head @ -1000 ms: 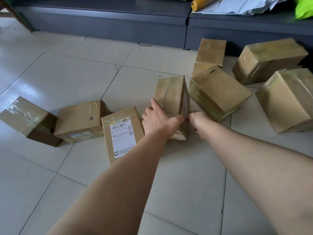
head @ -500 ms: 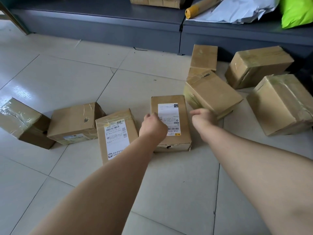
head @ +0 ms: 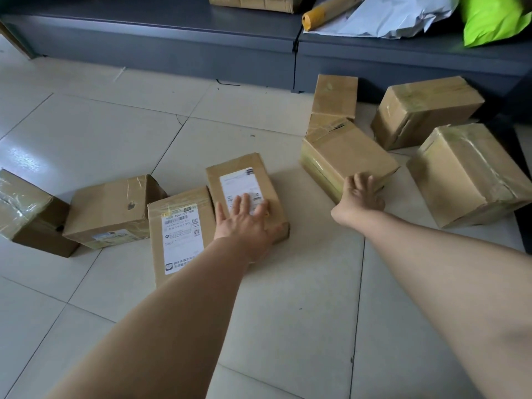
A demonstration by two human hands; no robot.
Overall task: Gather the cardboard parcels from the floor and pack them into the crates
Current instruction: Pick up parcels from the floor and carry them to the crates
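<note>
Tile floor [head: 288,312] takes up most of my feed, with a dark grey platform [head: 172,50] running along its far side, well beyond both hands. On that platform, far past the right hand [head: 361,194], lie white mailers [head: 397,15] and a green bag [head: 495,18].

All the parcels I can see are down on the tiles. The biggest, a taped parcel [head: 472,180], sits just to the right of the right hand. A rear parcel [head: 426,110] lies beyond it, against the platform. The tilted parcel [head: 348,151] is directly under the right hand's fingers, which are spread and fairly straight across its near top edge, resting there, not curled round anything. Past that one stands a small upright parcel [head: 335,93].

Left of the left hand [head: 244,223] are three more, from far to near: a corner parcel [head: 26,208], a dented parcel [head: 109,208] and a long labelled parcel [head: 178,234], the last right beside the wrist. The left hand lies flat, fingers straight and fanned, palm down on top of the short labelled parcel [head: 241,180]. It partly covers the white label and grips nothing.
</note>
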